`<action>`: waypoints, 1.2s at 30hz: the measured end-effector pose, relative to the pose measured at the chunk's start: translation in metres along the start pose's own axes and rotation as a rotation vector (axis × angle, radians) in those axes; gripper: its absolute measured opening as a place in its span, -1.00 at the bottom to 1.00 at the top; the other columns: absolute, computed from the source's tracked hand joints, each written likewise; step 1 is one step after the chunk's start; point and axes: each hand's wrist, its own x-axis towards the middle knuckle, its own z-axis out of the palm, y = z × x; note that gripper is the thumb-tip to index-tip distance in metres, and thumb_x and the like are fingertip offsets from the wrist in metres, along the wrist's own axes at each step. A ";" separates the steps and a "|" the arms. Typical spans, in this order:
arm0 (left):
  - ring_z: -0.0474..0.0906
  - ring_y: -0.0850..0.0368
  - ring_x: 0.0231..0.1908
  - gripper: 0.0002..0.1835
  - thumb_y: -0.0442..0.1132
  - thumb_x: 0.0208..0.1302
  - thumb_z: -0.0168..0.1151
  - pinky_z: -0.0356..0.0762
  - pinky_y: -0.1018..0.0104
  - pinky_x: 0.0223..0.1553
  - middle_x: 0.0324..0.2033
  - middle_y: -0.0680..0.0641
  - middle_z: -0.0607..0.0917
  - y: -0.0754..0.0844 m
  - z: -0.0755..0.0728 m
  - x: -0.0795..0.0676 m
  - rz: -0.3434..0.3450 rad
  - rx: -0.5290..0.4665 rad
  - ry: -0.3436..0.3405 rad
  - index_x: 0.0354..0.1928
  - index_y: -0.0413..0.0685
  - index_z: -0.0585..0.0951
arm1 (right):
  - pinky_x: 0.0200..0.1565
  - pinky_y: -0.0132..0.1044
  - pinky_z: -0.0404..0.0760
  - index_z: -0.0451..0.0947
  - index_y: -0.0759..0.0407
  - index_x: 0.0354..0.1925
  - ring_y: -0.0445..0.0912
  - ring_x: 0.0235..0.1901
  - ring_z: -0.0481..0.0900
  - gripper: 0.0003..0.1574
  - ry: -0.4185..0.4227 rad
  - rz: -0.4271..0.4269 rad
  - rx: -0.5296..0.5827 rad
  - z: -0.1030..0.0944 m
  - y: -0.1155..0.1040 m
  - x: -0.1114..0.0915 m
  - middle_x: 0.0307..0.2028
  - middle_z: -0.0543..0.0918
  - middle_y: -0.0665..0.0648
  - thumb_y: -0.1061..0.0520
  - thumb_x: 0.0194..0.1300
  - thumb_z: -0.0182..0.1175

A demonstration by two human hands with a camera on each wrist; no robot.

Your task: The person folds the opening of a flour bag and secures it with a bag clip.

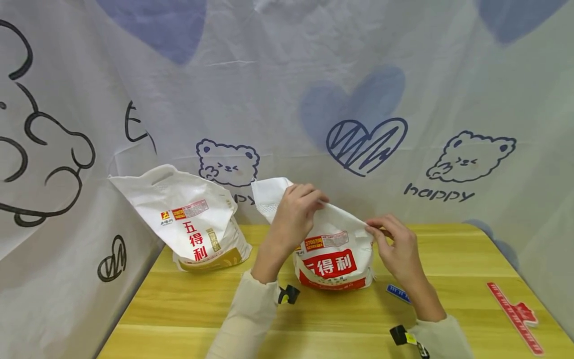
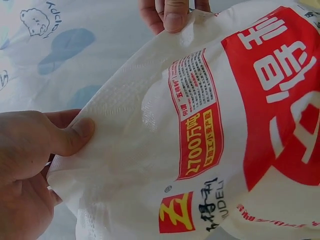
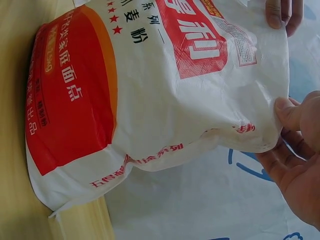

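Observation:
A white flour bag with red print (image 1: pixel 329 264) stands on the wooden table in front of me. My left hand (image 1: pixel 296 212) pinches its top edge near the left side, thumb on the printed face in the left wrist view. At the top right corner, my right hand (image 1: pixel 396 244) pinches the same edge between thumb and fingers (image 3: pixel 287 112). The bag's top is stretched flat between the two hands, and a white flap (image 1: pixel 269 192) sticks out past the left hand. The lower part of the bag is full and rounded.
A second white flour bag with a gold base (image 1: pixel 204 219) leans at the back left. A blue ruler (image 1: pixel 398 293) lies by my right wrist, and a red ruler-like strip (image 1: pixel 513 316) lies at the right. A printed cloth (image 1: pixel 287 99) hangs behind the table (image 1: pixel 179 309).

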 end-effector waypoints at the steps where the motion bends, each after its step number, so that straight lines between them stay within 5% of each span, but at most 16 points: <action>1: 0.58 0.08 -0.12 -0.84 -0.48 0.27 0.38 0.44 0.18 0.19 -0.24 0.02 0.71 0.000 0.001 0.000 0.001 -0.002 0.002 -0.19 -0.10 0.76 | -0.04 -0.66 0.51 0.69 0.25 -0.10 -0.05 -0.16 0.66 -0.76 0.000 0.003 0.002 -0.001 0.000 -0.001 -0.18 0.67 0.09 0.44 0.28 0.33; 15: 0.55 0.08 -0.10 -0.83 -0.49 0.27 0.37 0.41 0.19 0.20 -0.29 0.05 0.63 0.003 0.005 -0.003 0.001 0.024 0.033 -0.21 -0.06 0.76 | 0.00 -0.67 0.49 0.66 0.26 0.02 0.04 -0.07 0.68 -0.65 -0.001 -0.024 -0.043 -0.027 -0.002 -0.008 -0.06 0.70 0.11 0.42 0.26 0.36; 27: 0.55 0.08 -0.09 -0.81 -0.49 0.28 0.36 0.40 0.17 0.23 -0.23 0.05 0.67 0.002 0.006 -0.005 -0.010 0.046 0.025 -0.19 -0.05 0.75 | 0.02 -0.77 0.33 0.63 0.24 0.08 0.09 -0.02 0.65 -0.61 -0.034 -0.022 -0.189 -0.060 0.020 -0.025 0.00 0.70 0.16 0.35 0.29 0.38; 34: 0.55 0.08 -0.08 -0.81 -0.48 0.27 0.37 0.38 0.17 0.25 -0.23 0.04 0.68 0.003 0.007 -0.004 -0.014 0.040 0.018 -0.19 -0.05 0.75 | -0.04 -0.71 0.33 0.62 0.24 0.10 0.17 -0.04 0.62 -0.53 -0.049 -0.028 -0.281 -0.081 0.040 -0.038 -0.01 0.69 0.21 0.32 0.21 0.44; 36: 0.55 0.08 -0.08 -0.82 -0.49 0.26 0.37 0.39 0.17 0.24 -0.24 0.04 0.68 0.003 0.007 -0.004 -0.007 0.044 0.022 -0.19 -0.06 0.75 | -0.04 -0.52 0.47 0.62 0.24 0.10 0.19 -0.05 0.62 -0.50 -0.049 -0.037 -0.314 -0.086 0.046 -0.042 -0.02 0.69 0.23 0.33 0.17 0.46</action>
